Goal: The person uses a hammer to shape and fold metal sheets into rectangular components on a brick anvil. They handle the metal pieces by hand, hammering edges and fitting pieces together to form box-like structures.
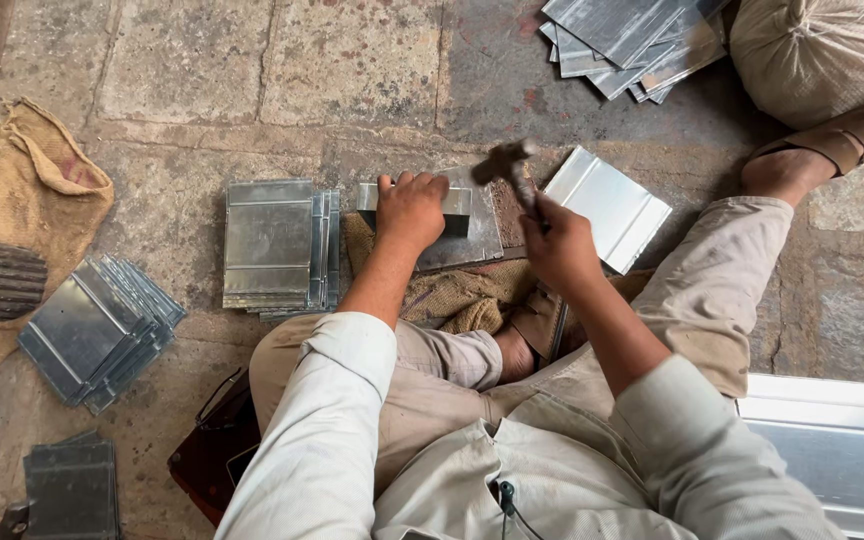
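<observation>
My left hand (410, 207) presses down on a folded metal sheet (467, 225) that lies on a rusty iron block (505, 212) in front of me. My right hand (559, 245) grips the handle of a hammer (508, 165), whose dark head hangs just above the sheet's far edge. I sit cross-legged on the stone floor behind the block, with burlap under it.
A neat stack of metal sheets (277, 245) lies left of the block and one loose sheet (608, 207) right of it. More sheets are fanned at the left (97, 332) and top right (632, 40). Another person's sandalled foot (832, 150) rests at the right.
</observation>
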